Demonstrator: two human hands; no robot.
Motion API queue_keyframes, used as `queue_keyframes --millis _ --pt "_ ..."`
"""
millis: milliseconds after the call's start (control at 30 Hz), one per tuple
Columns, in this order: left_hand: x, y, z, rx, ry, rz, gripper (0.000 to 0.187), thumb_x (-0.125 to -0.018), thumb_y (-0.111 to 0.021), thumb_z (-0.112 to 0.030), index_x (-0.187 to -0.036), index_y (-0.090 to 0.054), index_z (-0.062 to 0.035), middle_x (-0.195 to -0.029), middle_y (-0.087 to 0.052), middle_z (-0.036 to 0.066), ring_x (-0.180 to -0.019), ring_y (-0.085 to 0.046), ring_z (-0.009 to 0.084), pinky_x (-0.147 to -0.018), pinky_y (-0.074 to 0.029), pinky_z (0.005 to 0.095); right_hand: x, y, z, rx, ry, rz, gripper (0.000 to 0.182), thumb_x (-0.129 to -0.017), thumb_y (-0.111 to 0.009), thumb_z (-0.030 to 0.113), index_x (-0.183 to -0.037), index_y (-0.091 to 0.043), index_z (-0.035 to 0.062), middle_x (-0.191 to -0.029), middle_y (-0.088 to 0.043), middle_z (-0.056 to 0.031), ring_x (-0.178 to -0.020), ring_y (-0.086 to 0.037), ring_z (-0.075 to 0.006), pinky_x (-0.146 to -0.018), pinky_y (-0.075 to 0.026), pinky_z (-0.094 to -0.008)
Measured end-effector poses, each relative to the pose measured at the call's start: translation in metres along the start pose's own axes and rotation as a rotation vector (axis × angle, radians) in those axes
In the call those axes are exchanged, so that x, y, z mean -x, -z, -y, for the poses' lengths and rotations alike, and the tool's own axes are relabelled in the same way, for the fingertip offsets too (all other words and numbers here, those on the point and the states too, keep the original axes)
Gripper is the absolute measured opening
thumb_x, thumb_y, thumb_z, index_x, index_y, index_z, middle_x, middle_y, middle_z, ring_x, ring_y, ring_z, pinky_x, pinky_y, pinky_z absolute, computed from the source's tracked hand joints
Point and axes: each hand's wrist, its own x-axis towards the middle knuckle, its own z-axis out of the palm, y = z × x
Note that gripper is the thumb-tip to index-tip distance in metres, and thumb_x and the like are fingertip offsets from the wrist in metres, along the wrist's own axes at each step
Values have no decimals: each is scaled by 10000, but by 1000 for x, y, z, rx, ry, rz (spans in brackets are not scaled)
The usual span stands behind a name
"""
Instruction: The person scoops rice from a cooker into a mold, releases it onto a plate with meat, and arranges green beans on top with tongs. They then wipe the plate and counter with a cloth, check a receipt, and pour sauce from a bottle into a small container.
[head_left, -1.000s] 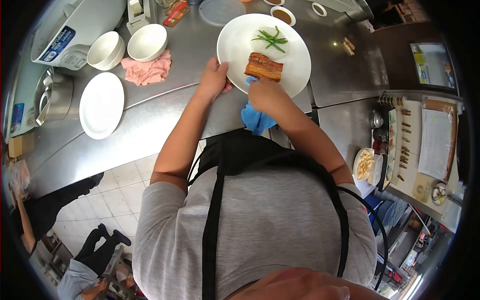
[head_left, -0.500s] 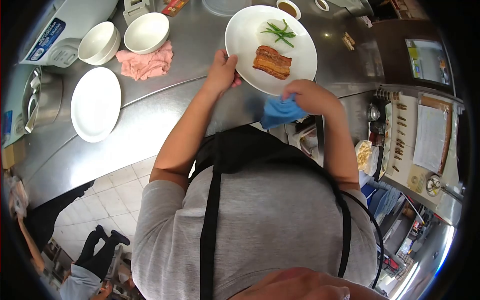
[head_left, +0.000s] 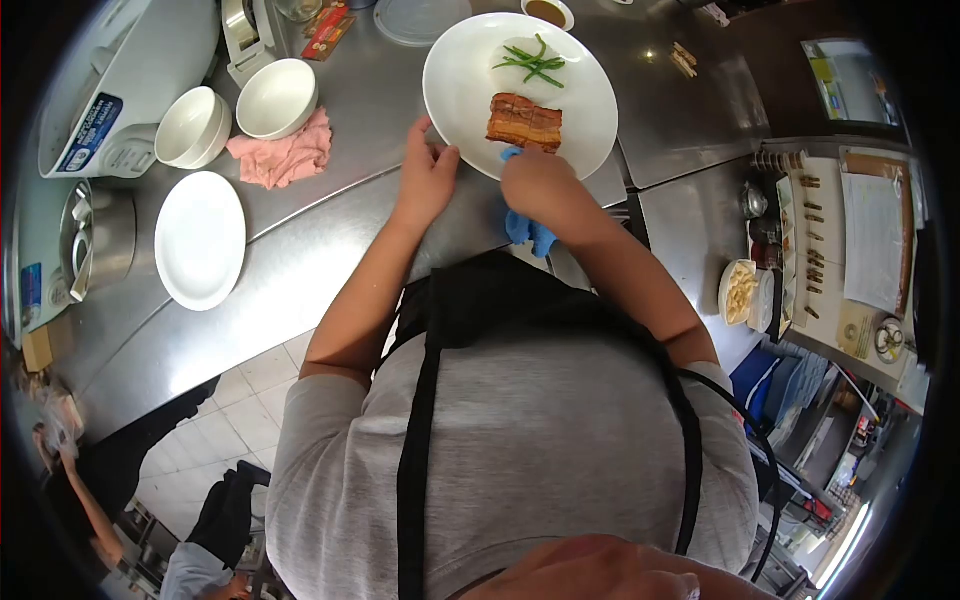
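A large white oval plate (head_left: 447, 97) lies on the steel counter. On it sit a browned slab of pork belly (head_left: 525, 122) and thin green beans (head_left: 533, 62) over a pale mound. Beside the plate's lower left rim is my left hand (head_left: 428, 182), fingers stretched out and thumb apart, fingertips right at the edge. My right hand (head_left: 545, 187) is closed round a blue cloth (head_left: 530, 232), which hangs below it; a bit of the cloth pokes out near the meat. That hand overlaps the plate's near rim, and its fingertips are partly hidden.
A second white oval plate (head_left: 200, 240), white bowls (head_left: 278, 98) and a pink cloth (head_left: 282, 150) stand to the left. A sauce dish (head_left: 548, 12) sits behind the plate. Other people (head_left: 205, 530) are at lower left. Clipped papers (head_left: 872, 240) are at right.
My right hand has moved left with the blue cloth, over the plate's near rim. My left hand's fingers have loosened from the rim. The view has shifted slightly.
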Motion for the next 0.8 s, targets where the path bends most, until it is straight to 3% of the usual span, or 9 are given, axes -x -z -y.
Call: queue_keyframes --millis 100,200,300,400,500,633,700,767,800 --pt "5 2 -20 263 189 23 379 -800 -468 -83 -1159 -356 -37 -728 -500 30 -570 -452 87 -527 -391 221 -13 -4 2 -101 138 -50 283 -677 -467 74 -922 -598 19 -845 -567 -171 -821 -555 -286 -675 -447 -342" --pt "12 16 -26 321 267 -11 333 -820 -452 -109 -1138 -382 -37 -744 -501 26 -574 -457 79 -522 -389 208 -11 2 -26 -706 475 -93 278 -680 -472 53 -926 -602 44 -888 -545 -154 -814 -548 -285 -681 -443 -336" --pt "26 25 -22 306 268 -4 302 -824 -456 -130 -1107 -418 -33 -754 -501 20 -581 -458 80 -525 -386 206 -14 -5 -10 -491 494 -382 318 -695 -436 -14 -945 -599 96 -855 -515 -115 -789 -528 -265 -694 -429 -350" --pt "50 32 -16 157 275 184 284 -826 -469 -140 -1086 -441 -29 -756 -496 15 -598 -457 79 -534 -386 202 1 -15 13 -92 454 -520 261 -727 -457 52 -917 -609 146 -835 -476 -100 -779 -509 -267 -667 -419 -365" --pt "74 36 -21 101 335 228 275 -826 -484 -154 -1067 -457 -24 -749 -492 12 -612 -458 79 -543 -387 198 20 -22 0 102 415 -433 200 -733 -485 125 -883 -614 160 -841 -465 -96 -783 -501 -261 -660 -409 -384" --pt "82 58 -10 72 358 125 261 -845 -460 -170 -1088 -470 -78 -821 -527 10 -653 -479 69 -599 -398 189 42 -36 -64 138 155 -255 171 -730 -464 111 -834 -597 133 -895 -480 -131 -861 -507 -277 -712 -424 -387" --pt "77 65 -19 71 389 53 269 -851 -448 -204 -1089 -470 -82 -812 -533 6 -644 -486 66 -563 -383 181 31 -48 -132 -77 -50 -267 180 -723 -469 110 -849 -597 124 -955 -484 -159 -914 -505 -302 -762 -425 -372" --pt "65 68 -19 99 335 4 272 -849 -446 -237 -1070 -474 -81 -770 -521 7 -601 -468 66 -528 -368 177 2 -62 -207 -604 -78 -395 239 -752 -468 184 -963 -560 118 -1078 -465 -176 -948 -493 -351 -789 -425 -352" --pt "57 63 -23 124 351 5 298 -851 -440 -255 -1094 -451 -82 -770 -525 15 -595 -477 74 -524 -377 181 -5 -65 -227 -556 -143 -479 271 -757 -471 195 -1010 -533 121 -1115 -451 -167 -973 -477 -357 -807 -412 -363"
